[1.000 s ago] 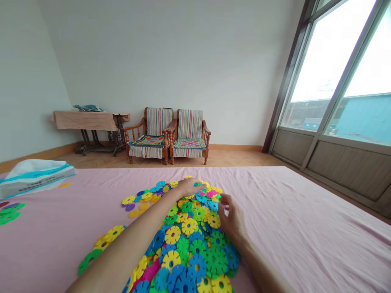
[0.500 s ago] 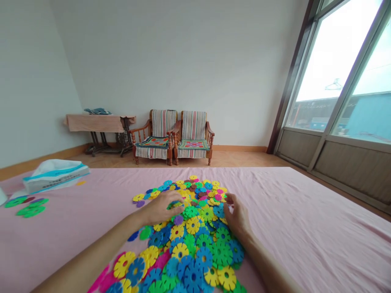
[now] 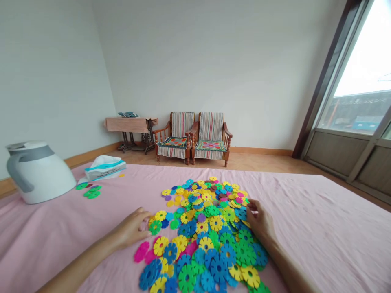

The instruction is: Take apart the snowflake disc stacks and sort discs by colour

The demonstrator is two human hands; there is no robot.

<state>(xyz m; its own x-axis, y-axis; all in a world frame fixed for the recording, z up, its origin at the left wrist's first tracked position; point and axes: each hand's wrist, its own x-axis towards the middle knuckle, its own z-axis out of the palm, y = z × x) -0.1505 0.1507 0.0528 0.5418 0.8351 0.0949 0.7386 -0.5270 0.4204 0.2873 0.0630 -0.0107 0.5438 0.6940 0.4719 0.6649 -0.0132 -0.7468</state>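
A heap of flower-shaped plastic discs (image 3: pixel 216 223) in blue, green, yellow, pink, purple and brown spreads over the pink cloth. At the heap's left edge, my left hand (image 3: pixel 132 228) rests low with thumb and fingers curved apart. Its fingertips are next to a green disc (image 3: pixel 155 228) and a yellow disc (image 3: pixel 160 215); I cannot tell if they touch. My right hand (image 3: pixel 262 223) lies along the right edge, loosely cupped, a gap between thumb and fingers. A blue disc (image 3: pixel 241 213) is close to its thumb. Neither hand visibly grips a disc.
To the left stand a white-and-grey jug (image 3: pixel 50 175) and a tissue pack (image 3: pixel 105 167), with several loose green discs (image 3: pixel 93 192) close by. Beyond the cloth's far edge are two wooden armchairs (image 3: pixel 212 138) and a covered sewing table (image 3: pixel 130 124). A window (image 3: pixel 357 97) is at right.
My left hand has moved from over the heap out to its left edge, and discs there lie more spread out. My right hand stays by the right edge. The view has turned left, showing the jug.
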